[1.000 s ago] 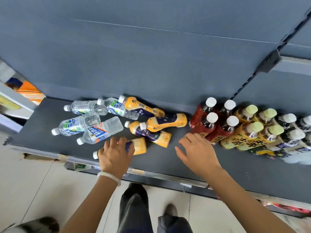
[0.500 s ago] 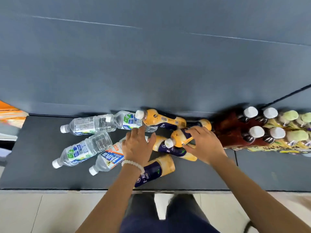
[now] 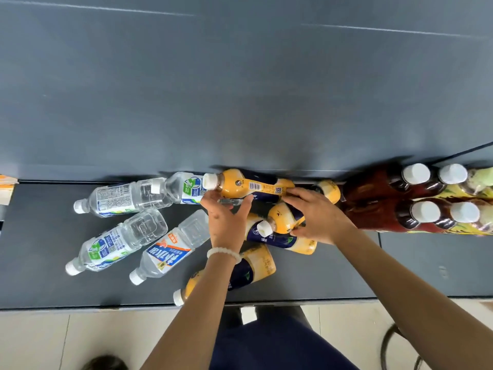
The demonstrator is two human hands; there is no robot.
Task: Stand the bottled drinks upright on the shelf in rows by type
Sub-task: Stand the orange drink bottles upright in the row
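Note:
Several orange juice bottles lie in a heap on the dark shelf. My right hand grips the body of one lying orange bottle, whose white cap points left. My left hand, fingers spread, touches the underside of the back orange bottle that lies along the rear panel. Under my left wrist lies another orange bottle, cap toward the front edge. Several clear water bottles lie on their sides to the left.
Red-brown tea bottles with white caps stand upright in rows at the right, with yellow-labelled bottles beyond them. The grey rear panel rises behind the shelf. Tiled floor shows below the front edge.
Both hands moved back into the orange heap. My left hand left the front orange bottle and reached the back one. My right hand closed round a middle orange bottle.

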